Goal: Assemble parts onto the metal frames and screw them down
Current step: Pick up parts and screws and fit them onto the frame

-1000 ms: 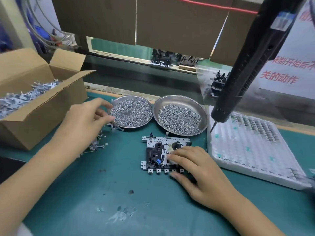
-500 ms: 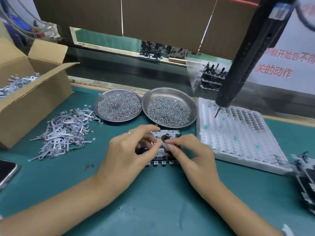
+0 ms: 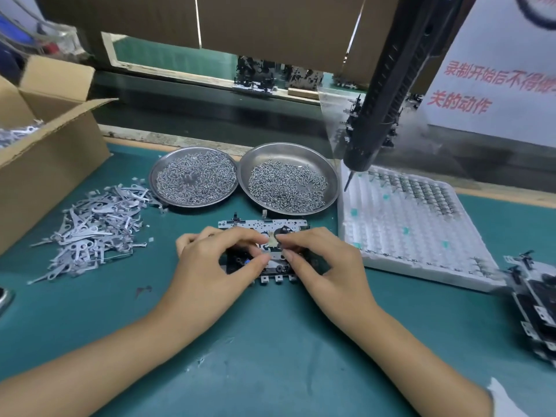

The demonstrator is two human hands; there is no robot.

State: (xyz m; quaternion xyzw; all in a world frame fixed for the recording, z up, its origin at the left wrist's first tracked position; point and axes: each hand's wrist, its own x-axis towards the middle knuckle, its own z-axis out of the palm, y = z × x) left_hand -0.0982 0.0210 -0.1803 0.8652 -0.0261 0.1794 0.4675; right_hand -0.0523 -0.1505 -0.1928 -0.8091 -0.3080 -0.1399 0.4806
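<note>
mat (image 3: pixel 270 341) teal | dishes (image 3: pixel 331 176) silver | tray (image 3: pixel 391 236) white | box (image 3: pixel 54 164) brown | screwdriver (image 3: pixel 388 85) black

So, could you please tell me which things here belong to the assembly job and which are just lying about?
In use:
metal frame
small part, pinched by left hand and right hand
screw dishes
loose metal levers
hanging screwdriver

Lying about:
cardboard box
white foam tray

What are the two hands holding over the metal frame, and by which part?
Both hands pinch a small pale part at its sides, above the metal frame.
</note>
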